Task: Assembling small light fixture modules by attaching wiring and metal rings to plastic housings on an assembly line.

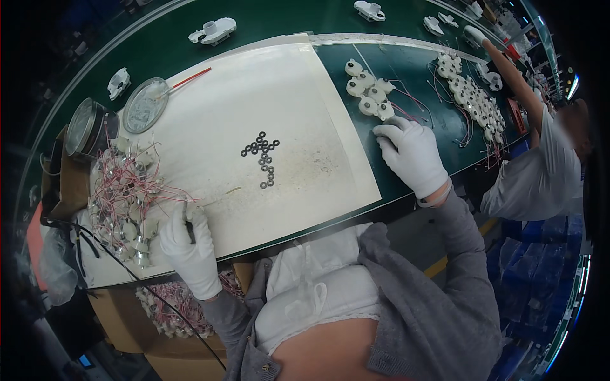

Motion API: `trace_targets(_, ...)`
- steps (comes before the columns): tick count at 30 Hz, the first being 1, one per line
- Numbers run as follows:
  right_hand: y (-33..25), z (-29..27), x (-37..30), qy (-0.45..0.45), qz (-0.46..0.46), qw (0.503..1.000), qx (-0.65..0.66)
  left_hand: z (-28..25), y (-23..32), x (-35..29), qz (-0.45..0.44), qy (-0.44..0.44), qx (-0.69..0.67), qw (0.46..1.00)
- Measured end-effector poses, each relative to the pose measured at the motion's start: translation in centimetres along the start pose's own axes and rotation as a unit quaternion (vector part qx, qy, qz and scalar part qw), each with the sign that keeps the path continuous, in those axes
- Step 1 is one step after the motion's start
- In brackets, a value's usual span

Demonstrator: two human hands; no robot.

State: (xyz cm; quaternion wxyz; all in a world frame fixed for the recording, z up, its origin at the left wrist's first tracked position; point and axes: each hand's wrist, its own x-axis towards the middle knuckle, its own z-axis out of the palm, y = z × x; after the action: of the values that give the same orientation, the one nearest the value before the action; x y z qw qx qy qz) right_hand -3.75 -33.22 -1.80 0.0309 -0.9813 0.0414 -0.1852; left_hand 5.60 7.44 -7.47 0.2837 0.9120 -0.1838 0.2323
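Holding our right hand [412, 152] loosely bent at the near edge of the cluster of round white parts [368, 87] on the green bench [400, 54], we cannot tell whether that grip has closed on one. Our left hand [194, 254], half curled beside the pile of pink-wired parts [127, 184], hides its hold too; we do best lifting each by its body, well clear of the black rings [262, 148].

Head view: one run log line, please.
left hand: beside wired parts; right hand: at white round parts; black rings: on pale sheet
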Motion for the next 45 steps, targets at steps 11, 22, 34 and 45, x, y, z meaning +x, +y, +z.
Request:
trace_targets(11,-15.0,0.9,-0.3,0.032,-0.166,0.919,0.358,-2.6,6.6,-2.1,-0.236,-0.059,-0.382,0.892)
trace_targets(22,-11.4,0.5,-2.6,0.031,0.048,0.642,0.765,-4.2,4.5,-0.3,0.076,-0.015,-0.225,0.971)
trace_targets(34,-5.2,0.6,1.1,-0.022,-0.199,0.975,0.102,-5.0,-5.1,-1.6,-0.121,0.223,0.178,0.951)
trace_targets(45,-6.1,0.3,1.1,-0.054,-0.152,0.984,0.082,-2.6,-5.2,1.1,-0.036,0.096,0.066,0.993)
